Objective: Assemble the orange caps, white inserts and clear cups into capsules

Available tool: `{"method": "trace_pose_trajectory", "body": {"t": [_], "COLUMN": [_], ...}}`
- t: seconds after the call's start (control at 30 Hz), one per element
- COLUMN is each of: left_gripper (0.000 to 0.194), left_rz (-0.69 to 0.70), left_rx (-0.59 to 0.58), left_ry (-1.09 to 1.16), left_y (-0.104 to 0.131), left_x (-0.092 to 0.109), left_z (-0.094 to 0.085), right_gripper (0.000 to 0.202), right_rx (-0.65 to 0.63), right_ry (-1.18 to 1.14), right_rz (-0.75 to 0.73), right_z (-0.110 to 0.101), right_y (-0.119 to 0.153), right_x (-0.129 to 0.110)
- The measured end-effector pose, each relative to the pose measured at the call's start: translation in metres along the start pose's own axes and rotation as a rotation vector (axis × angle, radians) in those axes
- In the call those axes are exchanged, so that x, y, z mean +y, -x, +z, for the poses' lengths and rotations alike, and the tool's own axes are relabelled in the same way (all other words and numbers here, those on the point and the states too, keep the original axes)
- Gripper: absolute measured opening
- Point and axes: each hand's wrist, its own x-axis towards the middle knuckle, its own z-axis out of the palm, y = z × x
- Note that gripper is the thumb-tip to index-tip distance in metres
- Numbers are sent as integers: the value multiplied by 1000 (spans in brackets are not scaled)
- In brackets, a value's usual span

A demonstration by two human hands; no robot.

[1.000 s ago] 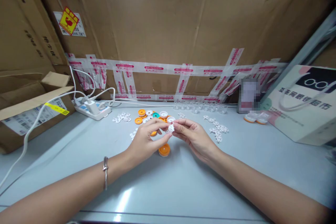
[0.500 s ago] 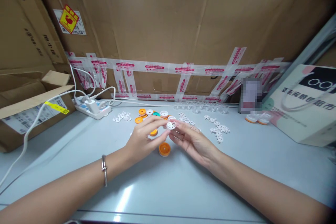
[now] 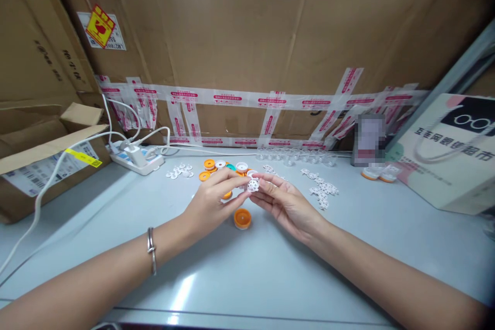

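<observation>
A small round white part [image 3: 252,185] with a pattern of holes is held up between both hands. My left hand [image 3: 212,197] pinches it from the left with thumb and fingertips. From the right, my right hand [image 3: 288,205] grips its edge between thumb and fingers. Just below the hands an orange round piece [image 3: 242,217] with a white base sits on the table [image 3: 209,278]. Behind my left hand lie several orange, white and green discs [image 3: 209,165], partly covered by the fingers.
White perforated parts [image 3: 324,190] lie to the right, small white pieces [image 3: 180,170] to the left. Clear plastic pieces [image 3: 297,157] line the back. A power strip [image 3: 141,161] with cables and an open carton [image 3: 50,165] are at left, a paper bag [image 3: 444,165] at right.
The white part has turned between my fingers, and its perforated face now shows more fully. Both hands have hardly moved.
</observation>
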Motion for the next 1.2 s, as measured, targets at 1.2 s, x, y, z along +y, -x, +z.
{"method": "trace_pose_trajectory", "body": {"t": [1.2], "left_gripper": [10], "left_rz": [3], "left_rx": [36], "left_ry": [-31], "left_y": [7], "left_x": [2], "left_z": [9], "right_gripper": [22], "right_rx": [132], "right_ry": [412], "right_rz": [-303], "right_z": [11], "right_y": [7], "right_x": [9]}}
